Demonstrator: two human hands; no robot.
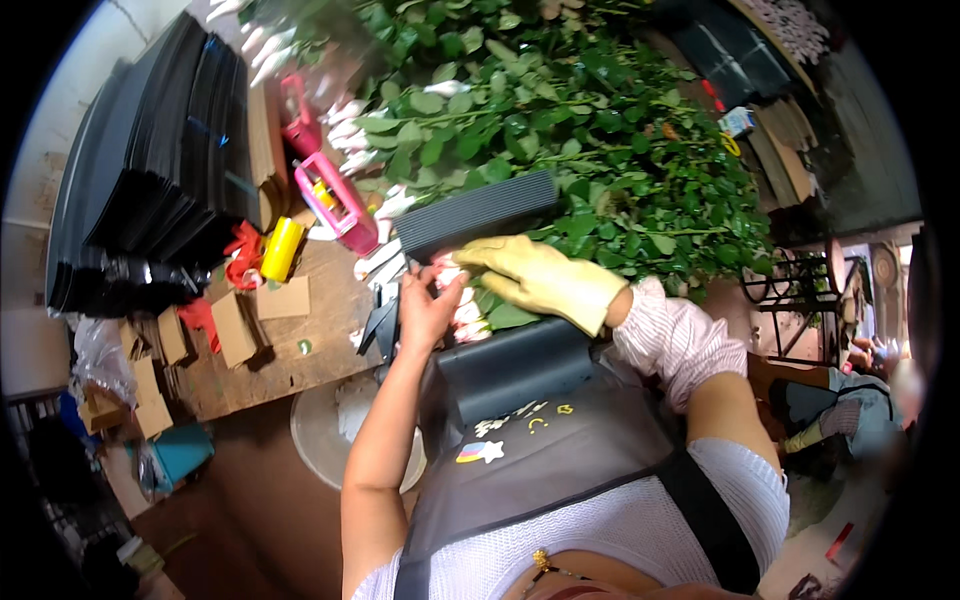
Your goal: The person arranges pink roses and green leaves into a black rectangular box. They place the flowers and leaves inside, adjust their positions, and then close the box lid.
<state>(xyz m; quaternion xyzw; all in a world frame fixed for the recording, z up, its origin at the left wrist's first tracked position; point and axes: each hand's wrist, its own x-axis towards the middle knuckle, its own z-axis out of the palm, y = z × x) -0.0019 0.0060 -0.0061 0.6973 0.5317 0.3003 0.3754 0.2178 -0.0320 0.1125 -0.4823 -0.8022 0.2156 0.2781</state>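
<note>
While I watch from head view, left hand point(425, 320) bends thumb and fingers in at pink blooms point(468, 318), small gap between tips; can't tell if it grips any. Right hand point(540, 280), in yellow glove point(585, 292), points fingers left toward blooms, nearly straight, close together; underside hidden, hold unclear to me. Blooms sit between ridged board point(480, 212) and black flap point(515, 368). Leaves point(600, 130) spread beyond. Leftward on bench point(325, 342): pink dispenser point(358, 234), yellow roll point(283, 250), black stack point(150, 170).

Worn on the head, the left fisheye camera looks steeply down past the apron point(575, 440) to the nearby hands point(545, 278) and counter point(325, 340).
</note>
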